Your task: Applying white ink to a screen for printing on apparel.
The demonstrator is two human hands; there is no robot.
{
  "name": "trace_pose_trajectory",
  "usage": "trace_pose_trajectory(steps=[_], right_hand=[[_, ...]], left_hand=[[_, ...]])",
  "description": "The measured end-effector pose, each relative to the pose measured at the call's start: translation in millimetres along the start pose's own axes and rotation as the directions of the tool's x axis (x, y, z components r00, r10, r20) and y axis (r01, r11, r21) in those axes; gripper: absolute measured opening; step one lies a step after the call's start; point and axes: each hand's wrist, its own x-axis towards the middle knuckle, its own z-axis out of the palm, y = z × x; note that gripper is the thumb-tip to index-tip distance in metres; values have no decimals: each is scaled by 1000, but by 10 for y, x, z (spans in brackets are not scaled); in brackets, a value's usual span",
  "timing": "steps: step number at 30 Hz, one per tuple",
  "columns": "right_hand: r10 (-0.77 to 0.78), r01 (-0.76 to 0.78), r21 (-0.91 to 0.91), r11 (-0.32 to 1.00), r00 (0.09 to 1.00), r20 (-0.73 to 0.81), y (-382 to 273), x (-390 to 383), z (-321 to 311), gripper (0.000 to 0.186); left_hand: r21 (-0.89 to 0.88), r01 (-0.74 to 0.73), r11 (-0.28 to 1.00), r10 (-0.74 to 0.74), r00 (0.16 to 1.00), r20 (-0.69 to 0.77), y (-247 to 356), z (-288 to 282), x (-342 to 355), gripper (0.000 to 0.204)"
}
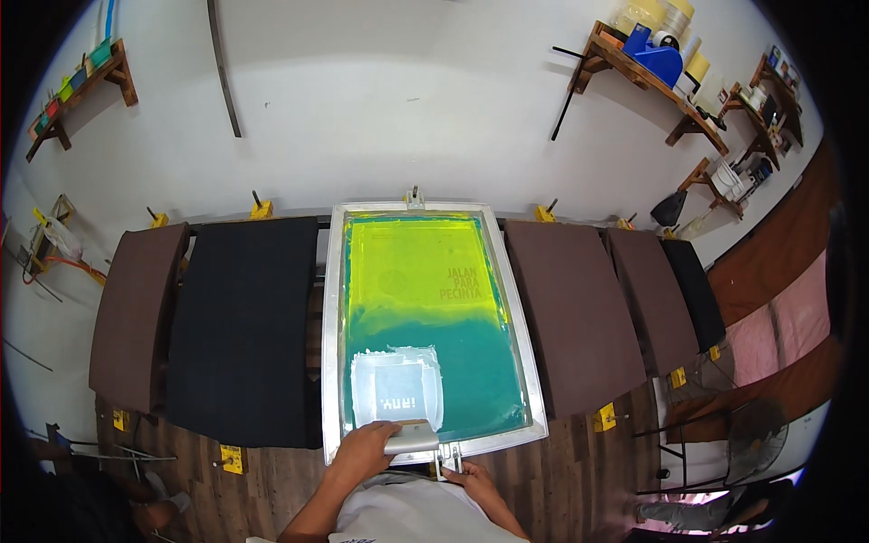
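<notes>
A screen-printing frame [333, 271] with a silver rim lies flat before me, its mesh [480, 371] yellow-green at the far end and teal nearer me. White ink [367, 385] is spread in a patch at the near left of the mesh, over some lettering. My left hand [364, 450] grips a squeegee [412, 440] at the near edge of that patch. At the middle of the frame's near rim, my right hand [471, 478] has its fingers closed around a metal clamp [448, 460]. Part of that grip is hidden.
Dark fabric-covered boards flank the frame: a black one [244, 335] to the left, a maroon one [575, 308] to the right, others beyond. Yellow brackets [233, 458] line the rail. Wooden shelves [625, 68] hang on the wall. Other people [706, 511] show at the lower corners.
</notes>
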Motion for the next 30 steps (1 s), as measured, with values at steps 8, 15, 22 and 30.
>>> trace_pose_trajectory(steps=[8,15,22,30], right_hand=[[34,-25,-245,969,999,32,-299,-144,-10,38],[-757,516,-852,92,592,276,-1521,-496,530,47],[-363,492,-866,86,825,433,-1486,347,701,26],[-508,481,-874,77,773,380,-2097,693,815,23]], left_hand=[[34,38,999,-39,999,30,-87,72,43,44],[1,2,1000,-2,993,-119,-138,291,35,44],[-14,125,992,-123,988,92,-91,57,189,46],[-1,74,997,-74,993,-92,-217,-320,764,39]])
